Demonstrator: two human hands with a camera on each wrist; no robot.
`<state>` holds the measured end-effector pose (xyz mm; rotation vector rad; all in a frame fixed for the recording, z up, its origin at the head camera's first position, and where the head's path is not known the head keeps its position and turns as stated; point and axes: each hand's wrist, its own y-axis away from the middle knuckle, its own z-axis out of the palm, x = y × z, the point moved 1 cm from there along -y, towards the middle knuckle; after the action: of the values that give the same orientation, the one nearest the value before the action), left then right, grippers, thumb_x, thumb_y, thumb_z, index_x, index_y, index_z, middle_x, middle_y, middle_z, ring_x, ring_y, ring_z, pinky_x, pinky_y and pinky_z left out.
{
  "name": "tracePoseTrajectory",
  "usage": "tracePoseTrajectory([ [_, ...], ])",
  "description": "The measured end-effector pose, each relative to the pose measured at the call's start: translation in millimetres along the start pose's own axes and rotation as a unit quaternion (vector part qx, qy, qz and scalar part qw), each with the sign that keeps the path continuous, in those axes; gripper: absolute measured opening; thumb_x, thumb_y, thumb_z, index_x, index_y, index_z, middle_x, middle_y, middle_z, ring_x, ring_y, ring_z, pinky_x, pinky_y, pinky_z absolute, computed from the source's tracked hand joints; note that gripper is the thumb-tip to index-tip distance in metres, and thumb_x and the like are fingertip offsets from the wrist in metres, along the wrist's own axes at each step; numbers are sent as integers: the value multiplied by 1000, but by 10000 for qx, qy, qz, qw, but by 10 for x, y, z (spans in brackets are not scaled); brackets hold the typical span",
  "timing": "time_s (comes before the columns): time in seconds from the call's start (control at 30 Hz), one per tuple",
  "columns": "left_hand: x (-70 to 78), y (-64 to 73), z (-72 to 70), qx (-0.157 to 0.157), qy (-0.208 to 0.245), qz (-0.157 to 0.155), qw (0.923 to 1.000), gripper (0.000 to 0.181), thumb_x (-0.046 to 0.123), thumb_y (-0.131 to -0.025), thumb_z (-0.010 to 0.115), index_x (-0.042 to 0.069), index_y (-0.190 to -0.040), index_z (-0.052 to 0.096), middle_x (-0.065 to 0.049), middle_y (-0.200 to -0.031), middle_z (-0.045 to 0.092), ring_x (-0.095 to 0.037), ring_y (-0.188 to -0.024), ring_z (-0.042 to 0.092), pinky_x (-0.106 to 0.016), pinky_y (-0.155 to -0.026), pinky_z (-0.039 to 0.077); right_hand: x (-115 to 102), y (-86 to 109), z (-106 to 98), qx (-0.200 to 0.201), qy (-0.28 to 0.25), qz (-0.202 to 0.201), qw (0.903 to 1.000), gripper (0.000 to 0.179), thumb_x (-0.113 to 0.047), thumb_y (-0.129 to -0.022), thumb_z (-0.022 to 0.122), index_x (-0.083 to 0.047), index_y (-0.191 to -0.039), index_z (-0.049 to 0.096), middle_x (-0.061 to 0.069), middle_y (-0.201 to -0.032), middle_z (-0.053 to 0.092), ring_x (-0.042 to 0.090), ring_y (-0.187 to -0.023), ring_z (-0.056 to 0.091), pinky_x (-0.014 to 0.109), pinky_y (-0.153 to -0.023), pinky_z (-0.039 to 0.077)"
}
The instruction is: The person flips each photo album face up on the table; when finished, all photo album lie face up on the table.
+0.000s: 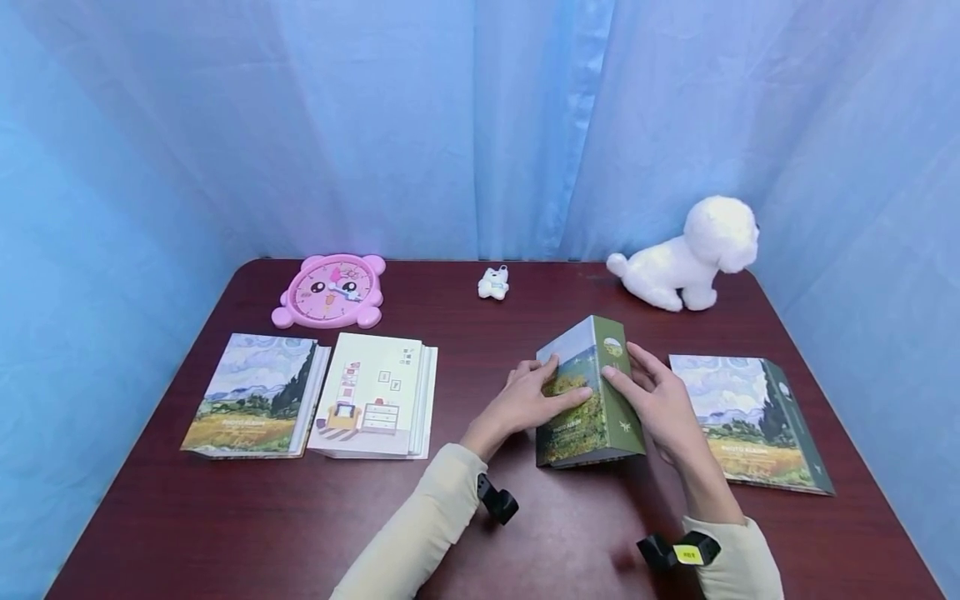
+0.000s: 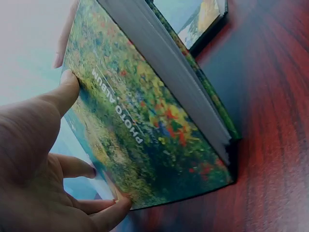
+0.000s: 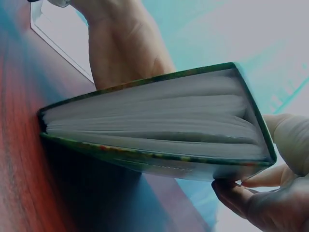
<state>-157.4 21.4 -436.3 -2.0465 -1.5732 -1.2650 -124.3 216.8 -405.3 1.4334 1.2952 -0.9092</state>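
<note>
A thick green photo album (image 1: 579, 400) with a painted flower-field cover stands tilted, spine up, between both hands. My left hand (image 1: 528, 400) spreads over the front cover, thumb near the spine and fingertips by the top edge. The right hand (image 1: 663, 404) pinches the spine side; its thumb lies on the spine (image 1: 618, 392) and the other fingers reach behind the back cover, mostly hidden in the head view. Closed white pages (image 3: 159, 116) show between the covers in the right wrist view. The edge opposite the spine rests on the table.
Right of the hands lies another album (image 1: 738, 417) with a cypress cover. On the left lie a similar album (image 1: 251, 392) and a cream album (image 1: 371, 392). Along the back stand a pink clock (image 1: 330, 292), a small white bear charm (image 1: 493, 284) and a white plush dog (image 1: 686, 258).
</note>
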Motion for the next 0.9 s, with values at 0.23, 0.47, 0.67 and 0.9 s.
tracePoseTrajectory([
  [0.23,-62,-39,-126,-171,241,567,9980,80,61,-89,53,23,-153,23,-11,-152,31,-22,-132,42,-43,-105,39,-35,-35,67,222,-295,-450,9983,60,-30,-98,54,-7,-149,33,22,-145,42,-4,-112,52,13,-83,50],
  [0.47,-178,-19,-247,-405,1160,916,9882,69,49,-93,54,30,-152,24,-10,-152,33,-23,-131,46,-38,-102,44,-121,-67,206,332,-605,-671,9954,51,-16,-98,53,-4,-146,38,22,-144,43,4,-120,51,9,-87,46],
  [0.67,-218,56,-317,-532,2448,1003,9629,61,41,-96,54,36,-150,26,-7,-151,39,-19,-130,48,-34,-101,45,-194,-87,376,385,-526,-853,9942,52,-15,-98,54,-6,-146,39,18,-144,43,28,-133,43,8,-87,45],
  [0.9,-184,156,-413,-646,3203,1175,9378,61,27,-99,53,30,-152,24,-5,-154,32,-22,-134,44,-33,-98,48,-224,-108,496,357,-422,-986,9936,52,-14,-97,55,-6,-146,39,17,-141,43,27,-131,45,7,-87,44],
])
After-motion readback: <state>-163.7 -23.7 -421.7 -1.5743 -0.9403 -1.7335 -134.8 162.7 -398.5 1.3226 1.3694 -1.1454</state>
